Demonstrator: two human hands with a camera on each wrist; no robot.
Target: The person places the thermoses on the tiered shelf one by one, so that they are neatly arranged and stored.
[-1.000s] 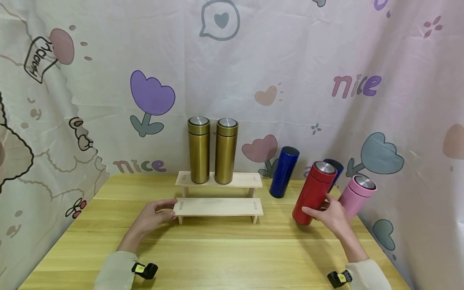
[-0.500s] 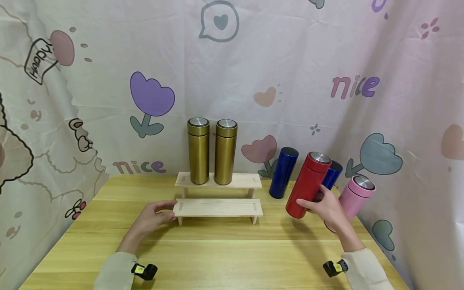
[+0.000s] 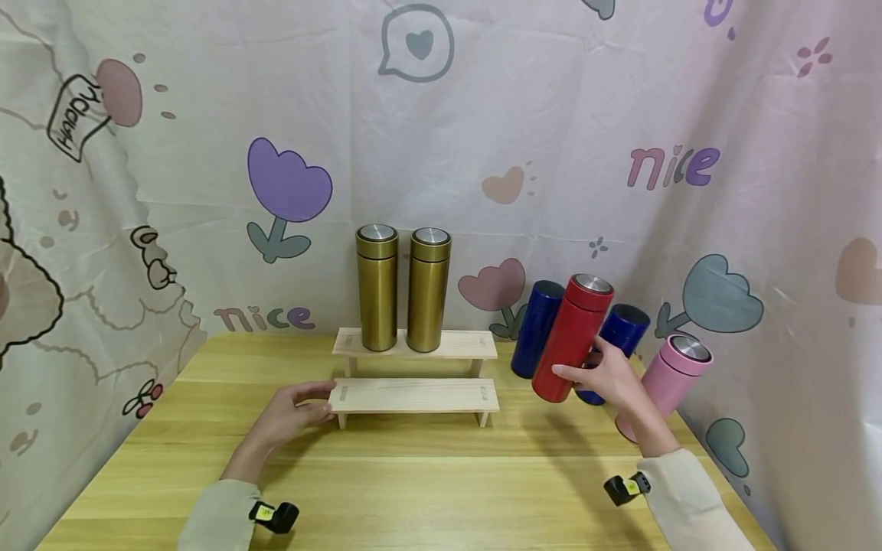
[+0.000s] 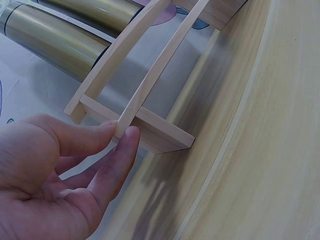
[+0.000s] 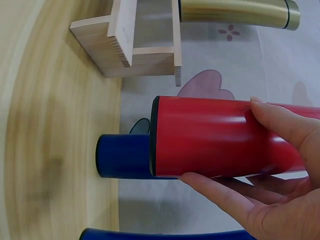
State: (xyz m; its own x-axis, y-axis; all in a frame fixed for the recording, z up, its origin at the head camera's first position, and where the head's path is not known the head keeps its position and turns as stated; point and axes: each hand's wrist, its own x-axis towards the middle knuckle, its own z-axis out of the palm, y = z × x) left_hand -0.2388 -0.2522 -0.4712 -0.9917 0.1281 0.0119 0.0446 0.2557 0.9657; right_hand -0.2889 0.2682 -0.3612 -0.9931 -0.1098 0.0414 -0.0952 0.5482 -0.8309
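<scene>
Gripping red bottle (image 3: pixel 571 337) above table (image 3: pixel 413 490) | right hand (image 3: pixel 608 375) | pinching wooden rack (image 3: pixel 413 395) | left hand (image 3: pixel 291 415)

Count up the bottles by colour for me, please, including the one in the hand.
Gold bottles: 2
Blue bottles: 2
Red bottle: 1
Pink bottle: 1
Total: 6
</scene>
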